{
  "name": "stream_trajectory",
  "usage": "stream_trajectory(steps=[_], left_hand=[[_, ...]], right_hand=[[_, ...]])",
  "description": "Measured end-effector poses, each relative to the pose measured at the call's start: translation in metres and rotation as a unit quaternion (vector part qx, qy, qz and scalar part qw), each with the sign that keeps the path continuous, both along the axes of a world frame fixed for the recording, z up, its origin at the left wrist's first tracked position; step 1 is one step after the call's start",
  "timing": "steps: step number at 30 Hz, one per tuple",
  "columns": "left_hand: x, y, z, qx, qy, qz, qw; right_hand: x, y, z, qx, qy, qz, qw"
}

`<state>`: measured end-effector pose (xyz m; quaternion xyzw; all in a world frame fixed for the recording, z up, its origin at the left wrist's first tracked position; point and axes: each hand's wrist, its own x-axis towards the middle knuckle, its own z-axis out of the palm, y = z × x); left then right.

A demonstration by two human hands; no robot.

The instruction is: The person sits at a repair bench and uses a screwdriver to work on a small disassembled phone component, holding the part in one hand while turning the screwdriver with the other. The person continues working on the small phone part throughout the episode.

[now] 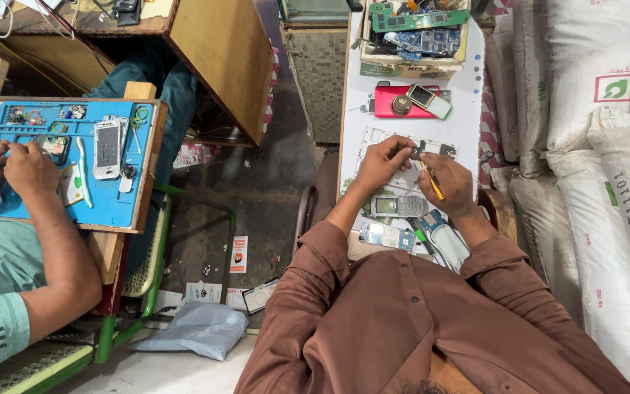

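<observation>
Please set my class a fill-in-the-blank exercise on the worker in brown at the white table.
1. The right hand holds a thin screwdriver with a ____ handle.
2. The left hand pinches a small part over the ____ phone frame.
3. The grey keypad phone lies between the person's ____.

Missing words: yellow; white; forearms

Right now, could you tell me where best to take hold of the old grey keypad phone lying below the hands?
Probably pinch the grey keypad phone across its two long edges, from above. It lies flat and lengthwise left to right, the circuit board just below it, so the long sides look freest for the fingers.
</observation>
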<state>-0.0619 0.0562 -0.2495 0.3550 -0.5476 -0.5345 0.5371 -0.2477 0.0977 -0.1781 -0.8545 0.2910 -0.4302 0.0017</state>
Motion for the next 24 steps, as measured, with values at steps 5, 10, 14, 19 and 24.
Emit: stream_trajectory(steps=[5, 10, 14, 19, 24], left_hand=[[-0.0006, 0.0000, 0.0018, 0.000, -0.014, 0.007, 1.000], [-0.0003, 0.0003, 0.0058, -0.001, -0.017, 0.007, 1.000], [0.0011, -0.0003, 0.0082, 0.000, -0.015, 0.006, 1.000], [0.0007, -0.0019, 0.0075, 0.001, -0.014, 0.010, 1.000], [-0.0009, -0.0050, 0.0066, -0.005, -0.007, 0.006, 1.000]], right_hand=[[0.0004, -0.0009, 0.0010, 0.004, 0.001, 0.006, 1.000], [0.0002, -0.0003, 0.0026, 0.030, -0.014, -0.008, 0.999], [0.0016, -0.0032, 0.0046, 0.023, -0.020, 0.000, 1.000], [0.0019, -0.0036, 0.0048, 0.028, -0.011, -0.004, 1.000], [0.0003, -0.0043, 0.0057, 0.024, -0.014, -0.004, 1.000]])
